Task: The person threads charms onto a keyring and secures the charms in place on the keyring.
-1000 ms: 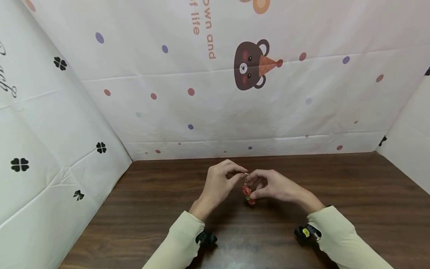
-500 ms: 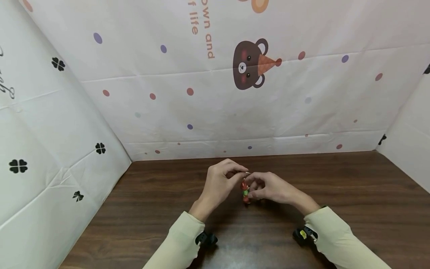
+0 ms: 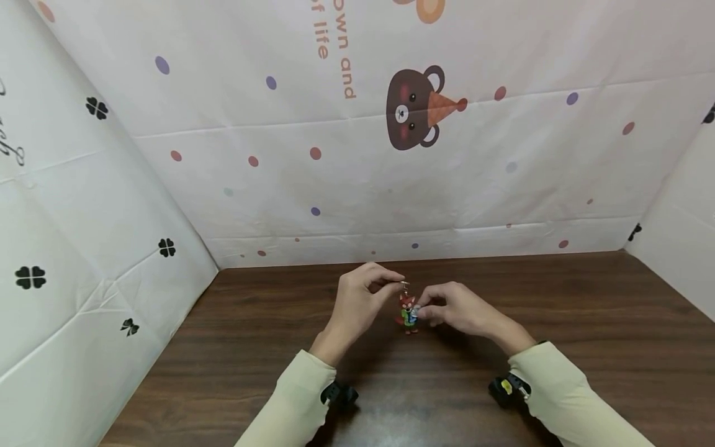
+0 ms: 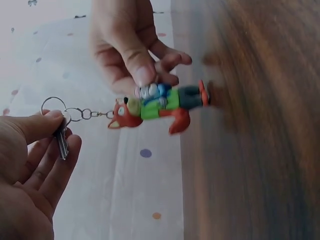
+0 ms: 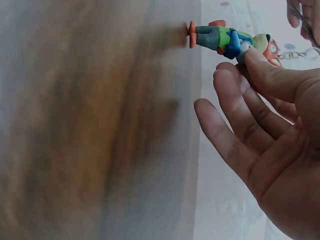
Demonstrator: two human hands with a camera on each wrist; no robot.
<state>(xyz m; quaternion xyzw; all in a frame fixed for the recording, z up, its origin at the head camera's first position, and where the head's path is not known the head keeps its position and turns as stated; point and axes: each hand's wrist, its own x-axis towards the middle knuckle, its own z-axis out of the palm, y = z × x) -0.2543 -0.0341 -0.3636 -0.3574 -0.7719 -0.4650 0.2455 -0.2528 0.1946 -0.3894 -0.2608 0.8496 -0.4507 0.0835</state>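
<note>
A fox figurine keychain (image 3: 408, 315) stands upright between the two hands, its feet at or just above the table; I cannot tell if they touch. It has a red-orange head and tail, a green top and grey trousers. A small blue-and-white part (image 4: 154, 93) sits at its front. My left hand (image 3: 357, 301) pinches a silver key (image 4: 62, 142) and the key ring (image 4: 52, 98) between thumb and fingers. From the ring a short chain (image 4: 87, 114) runs to the fox's head. Thumb and fingers of my right hand (image 3: 460, 310) pinch the figurine's blue-and-white part from the side.
Both hands are over a dark brown wooden table (image 3: 234, 360). A white printed cloth (image 3: 346, 180) with dots and a bear rises behind it. Another white cloth (image 3: 84, 217) borders the left side. Dark straps with small devices (image 3: 342, 395) sit at both wrists.
The fox figurine has turned so its front faces the head camera, and it hangs straighter. My left hand has shifted slightly left. The right fingers have moved onto the figurine's side.
</note>
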